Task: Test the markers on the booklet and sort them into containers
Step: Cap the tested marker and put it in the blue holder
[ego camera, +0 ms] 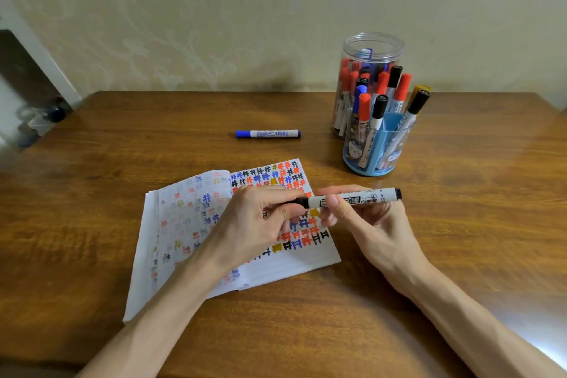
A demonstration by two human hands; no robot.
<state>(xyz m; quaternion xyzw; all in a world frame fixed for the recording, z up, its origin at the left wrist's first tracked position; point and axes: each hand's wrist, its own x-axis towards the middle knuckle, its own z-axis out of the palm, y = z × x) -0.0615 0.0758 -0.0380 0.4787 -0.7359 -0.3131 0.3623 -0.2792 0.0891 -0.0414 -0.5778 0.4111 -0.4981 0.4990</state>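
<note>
An open booklet (190, 218) lies on the wooden table, its right page filled with rows of coloured marks. Above that page both hands hold a black marker (352, 196) level. My right hand (365, 221) grips its white barrel. My left hand (260, 221) pinches the black cap end; I cannot tell whether the cap is seated. A blue marker (268, 133) lies alone on the table beyond the booklet. At the back right a blue divided holder (379, 150) and a clear plastic jar (368, 49) behind it both hold several markers.
The wooden table (122, 138) runs to a pale patterned wall at the back. Its left edge falls away to a floor with blurred objects (46, 120). Bright glare lies on the table's right side (540, 341).
</note>
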